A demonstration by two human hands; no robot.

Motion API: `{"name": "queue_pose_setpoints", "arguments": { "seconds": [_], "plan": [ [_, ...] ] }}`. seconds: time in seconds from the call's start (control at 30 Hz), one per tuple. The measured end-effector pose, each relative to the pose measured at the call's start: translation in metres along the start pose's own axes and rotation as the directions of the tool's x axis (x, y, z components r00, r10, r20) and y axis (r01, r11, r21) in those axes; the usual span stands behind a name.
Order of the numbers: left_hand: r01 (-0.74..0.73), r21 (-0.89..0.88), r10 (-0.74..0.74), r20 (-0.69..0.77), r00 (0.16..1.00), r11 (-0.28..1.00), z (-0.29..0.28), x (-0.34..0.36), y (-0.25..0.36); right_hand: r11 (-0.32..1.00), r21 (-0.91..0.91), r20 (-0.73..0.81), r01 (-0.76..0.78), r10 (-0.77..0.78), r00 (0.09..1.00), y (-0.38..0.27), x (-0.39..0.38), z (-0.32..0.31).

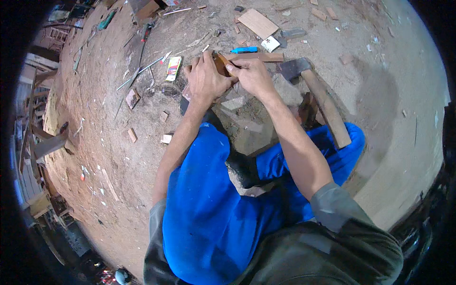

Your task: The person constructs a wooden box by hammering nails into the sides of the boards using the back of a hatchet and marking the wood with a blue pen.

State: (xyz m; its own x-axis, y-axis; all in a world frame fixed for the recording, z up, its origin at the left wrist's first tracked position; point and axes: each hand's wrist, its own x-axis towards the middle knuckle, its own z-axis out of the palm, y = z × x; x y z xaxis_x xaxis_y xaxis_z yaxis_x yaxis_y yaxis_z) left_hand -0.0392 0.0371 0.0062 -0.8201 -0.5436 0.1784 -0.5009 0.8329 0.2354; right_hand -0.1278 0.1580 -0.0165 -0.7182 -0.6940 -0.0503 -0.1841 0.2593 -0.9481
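Observation:
Close together in front of my knees, both hands are closed around a small orange-brown piece that looks like wood (221,65). My left hand (208,80) wraps its near left side, fingers curled over it. My right hand (252,77) pinches its right side between thumb and fingers; its lower part is hidden by the hands. Just beyond my right hand lies a flat wooden strip (266,57), with a blue marker (244,50) behind it. To the right rests a hammer-like tool (324,107) with a dark metal head and thick wooden handle, its handle end against my blue trouser leg.
A yellow and white packet (174,68) lies left of my left hand, near a thin metal rod (139,73). Farther off are a flat wooden board (258,23) and a white card (270,43). Wood scraps (132,135) dot the dirt floor; timber (50,142) stands at far left.

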Motion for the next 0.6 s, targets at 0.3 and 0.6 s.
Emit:
{"name": "queue_pose_setpoints", "arguments": {
  "seconds": [0.3,0.6],
  "plan": [
    [-0.023,-0.046,0.023,-0.004,1.000,0.999,0.007,-0.003,-0.014,0.974,-0.074,-0.015,0.215,-0.217,0.976,0.004,0.009,0.015],
    [-0.025,-0.062,0.023,-0.021,1.000,0.998,0.007,0.001,-0.017,0.966,0.006,-0.028,0.257,-0.257,0.966,0.022,0.021,0.025]
  ]
}}
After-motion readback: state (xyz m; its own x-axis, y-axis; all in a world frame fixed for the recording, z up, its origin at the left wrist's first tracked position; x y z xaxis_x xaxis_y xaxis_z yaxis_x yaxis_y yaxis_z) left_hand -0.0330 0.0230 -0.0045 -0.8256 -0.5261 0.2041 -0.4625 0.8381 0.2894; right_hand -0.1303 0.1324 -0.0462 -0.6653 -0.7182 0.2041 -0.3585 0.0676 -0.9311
